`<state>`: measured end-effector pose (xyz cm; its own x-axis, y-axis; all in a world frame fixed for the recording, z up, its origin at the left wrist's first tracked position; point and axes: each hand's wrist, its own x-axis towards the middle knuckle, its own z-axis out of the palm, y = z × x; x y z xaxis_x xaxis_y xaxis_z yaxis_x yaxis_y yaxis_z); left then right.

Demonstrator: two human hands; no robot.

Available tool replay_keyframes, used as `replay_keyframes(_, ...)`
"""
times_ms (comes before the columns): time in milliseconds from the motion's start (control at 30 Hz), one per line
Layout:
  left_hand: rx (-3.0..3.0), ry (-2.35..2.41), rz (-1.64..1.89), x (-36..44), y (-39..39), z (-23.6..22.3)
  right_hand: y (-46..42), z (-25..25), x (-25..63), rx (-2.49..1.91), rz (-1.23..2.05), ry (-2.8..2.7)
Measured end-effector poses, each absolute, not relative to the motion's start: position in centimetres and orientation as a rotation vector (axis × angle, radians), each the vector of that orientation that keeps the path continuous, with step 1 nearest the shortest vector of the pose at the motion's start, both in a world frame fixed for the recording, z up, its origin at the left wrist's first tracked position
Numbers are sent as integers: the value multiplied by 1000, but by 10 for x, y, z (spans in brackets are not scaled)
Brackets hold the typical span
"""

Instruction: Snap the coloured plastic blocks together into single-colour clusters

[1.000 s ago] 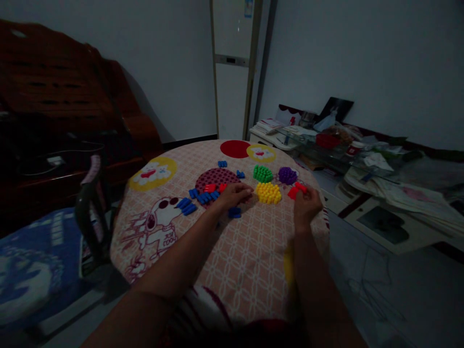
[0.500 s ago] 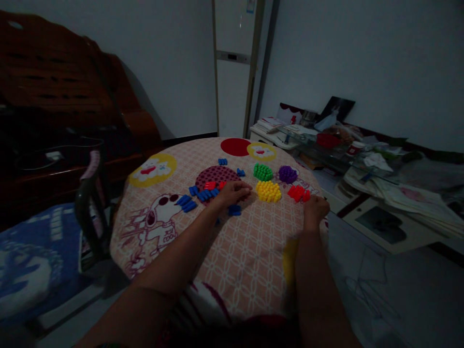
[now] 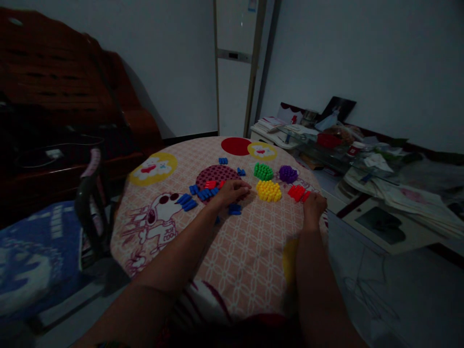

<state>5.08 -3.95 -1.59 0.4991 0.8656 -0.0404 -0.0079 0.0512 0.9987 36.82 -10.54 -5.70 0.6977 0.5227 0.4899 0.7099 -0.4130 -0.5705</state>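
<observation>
My left hand (image 3: 232,190) rests palm down on the round table (image 3: 239,261), fingers curled over something beside the loose blue pieces (image 3: 205,194) and a small blue pair (image 3: 235,209). My right hand (image 3: 313,205) lies closed at the table's right edge, touching the red pieces (image 3: 297,192). Between the hands sits a yellow cluster (image 3: 268,191). Behind it are a green cluster (image 3: 263,171) and a purple cluster (image 3: 288,174). Red pieces (image 3: 210,184) lie on the dark dotted circle near my left hand.
The room is dim. A dark wooden sofa (image 3: 65,96) stands at the left, with a chair (image 3: 90,203) beside the table. A low cluttered table (image 3: 326,140) and papers (image 3: 398,188) fill the right side. A tall white unit (image 3: 235,67) stands at the back.
My right hand set the red pieces down by the yellow cluster and dropped to the table's right edge. My left hand stayed almost still.
</observation>
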Motion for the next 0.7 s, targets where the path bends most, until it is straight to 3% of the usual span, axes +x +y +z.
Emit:
replay_keyframes(300, 1439, 912, 917, 48, -29, -23, -107, -60, 366, -2070, -255, -889)
replay_keyframes(533, 1896, 1605, 1162, -4, -5, -12, -112, -65, 369, -1973, -324, -713)
replay_keyframes(700, 2084, 1921, 747, -30, 3, -18, -112, -64, 366, -1989, -310, -685)
